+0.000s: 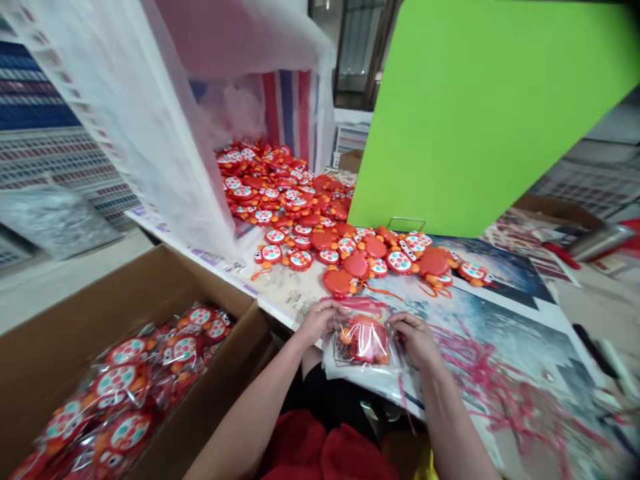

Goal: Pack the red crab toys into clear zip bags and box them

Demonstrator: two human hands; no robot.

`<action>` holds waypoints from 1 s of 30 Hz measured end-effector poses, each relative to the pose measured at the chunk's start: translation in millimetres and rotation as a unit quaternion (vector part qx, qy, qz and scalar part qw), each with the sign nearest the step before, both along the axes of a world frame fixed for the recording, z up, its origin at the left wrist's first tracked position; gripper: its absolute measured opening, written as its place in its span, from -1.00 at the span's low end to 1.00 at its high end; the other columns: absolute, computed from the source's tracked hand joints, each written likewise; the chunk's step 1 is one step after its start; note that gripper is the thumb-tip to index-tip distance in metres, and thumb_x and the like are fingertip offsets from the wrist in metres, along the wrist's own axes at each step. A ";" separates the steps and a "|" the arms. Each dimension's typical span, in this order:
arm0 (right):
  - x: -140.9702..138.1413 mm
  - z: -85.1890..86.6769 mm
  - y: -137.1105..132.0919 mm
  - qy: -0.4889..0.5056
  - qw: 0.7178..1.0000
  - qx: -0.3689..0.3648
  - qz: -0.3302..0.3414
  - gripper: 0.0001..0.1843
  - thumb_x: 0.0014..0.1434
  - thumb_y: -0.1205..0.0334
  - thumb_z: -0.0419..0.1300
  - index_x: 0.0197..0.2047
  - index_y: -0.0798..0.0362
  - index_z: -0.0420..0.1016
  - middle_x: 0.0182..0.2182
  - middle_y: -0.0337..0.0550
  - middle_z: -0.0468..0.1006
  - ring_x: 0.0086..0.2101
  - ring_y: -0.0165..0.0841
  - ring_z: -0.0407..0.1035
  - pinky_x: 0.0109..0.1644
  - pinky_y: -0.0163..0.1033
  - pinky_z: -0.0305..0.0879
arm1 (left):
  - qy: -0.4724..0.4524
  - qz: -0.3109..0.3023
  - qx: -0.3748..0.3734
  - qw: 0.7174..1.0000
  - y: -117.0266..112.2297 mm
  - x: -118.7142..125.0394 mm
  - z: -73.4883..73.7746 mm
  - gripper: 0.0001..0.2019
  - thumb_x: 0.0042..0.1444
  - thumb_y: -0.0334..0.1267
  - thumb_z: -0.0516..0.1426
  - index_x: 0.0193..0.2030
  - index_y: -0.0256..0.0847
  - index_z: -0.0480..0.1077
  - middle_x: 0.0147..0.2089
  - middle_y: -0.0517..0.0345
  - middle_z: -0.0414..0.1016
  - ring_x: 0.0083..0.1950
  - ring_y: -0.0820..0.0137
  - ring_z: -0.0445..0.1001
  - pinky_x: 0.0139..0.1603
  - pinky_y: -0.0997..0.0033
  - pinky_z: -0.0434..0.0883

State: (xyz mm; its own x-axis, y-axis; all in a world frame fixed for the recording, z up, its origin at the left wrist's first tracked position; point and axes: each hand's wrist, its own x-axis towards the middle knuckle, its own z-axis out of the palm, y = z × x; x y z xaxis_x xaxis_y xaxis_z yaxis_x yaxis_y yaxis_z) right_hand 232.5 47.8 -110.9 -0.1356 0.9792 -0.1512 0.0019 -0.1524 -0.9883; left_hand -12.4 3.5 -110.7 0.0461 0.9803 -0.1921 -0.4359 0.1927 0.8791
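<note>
Near the table's front edge, a clear plastic bag (pixel 395 363) lies on a stack of similar bags, with a red turtle toy (pixel 369 339) inside. A pink band runs along its top edge. My left hand (pixel 323 321) pinches the upper left corner of the bag. At the upper right edge, my right hand (pixel 414 333) has thumb and fingers closed on the plastic. Just beyond the bag, several loose turtle toys (pixel 356 265) with orange cords lie on the table, some showing plain red backs and others white faces with coloured dots.
A large white sack (pixel 165 127) spills a heap of turtle toys (pixel 280 180). The cardboard box (pixel 220 357) at left holds bagged toys (pixel 117 385). A green board (pixel 480 120) stands behind the table. Pink plastic strips (pixel 493 380) litter the right side.
</note>
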 end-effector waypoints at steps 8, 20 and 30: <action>-7.5 5.7 -1.7 0.005 1.000 0.018 0.020 -0.82 0.02 0.09 0.21 -0.43 0.03 0.44 -0.55 -0.27 0.45 -0.56 -0.45 0.23 -0.50 -0.35 0.08 | 0.010 -0.006 0.002 1.000 4.6 0.9 -2.8 -0.65 -0.07 0.00 0.31 -0.40 -0.27 0.41 -0.35 0.05 0.53 -0.27 0.30 0.55 -0.29 0.39 0.47; -14.7 -0.2 2.4 -0.041 0.996 0.055 0.057 -0.46 0.09 -0.11 0.23 0.03 0.05 0.41 -0.50 -0.29 0.39 -0.51 -0.41 0.24 -0.43 -0.30 0.13 | 0.004 0.018 -0.001 1.000 3.7 2.5 -5.0 -0.41 -0.09 -0.06 0.36 0.07 -0.26 0.38 -0.39 0.15 0.53 -0.45 0.46 0.46 -0.49 0.57 0.31; -17.2 -5.8 2.9 -0.054 0.996 0.053 0.041 -0.49 0.01 -0.14 0.23 -0.10 0.07 0.51 -0.46 -0.16 0.52 -0.51 -0.36 0.29 -0.43 -0.26 0.19 | 0.258 0.329 0.119 0.901 -62.0 -71.9 68.0 -0.39 0.08 0.08 0.23 0.19 -0.21 0.31 -0.08 -0.02 0.58 -0.10 0.23 0.57 -0.03 0.20 0.49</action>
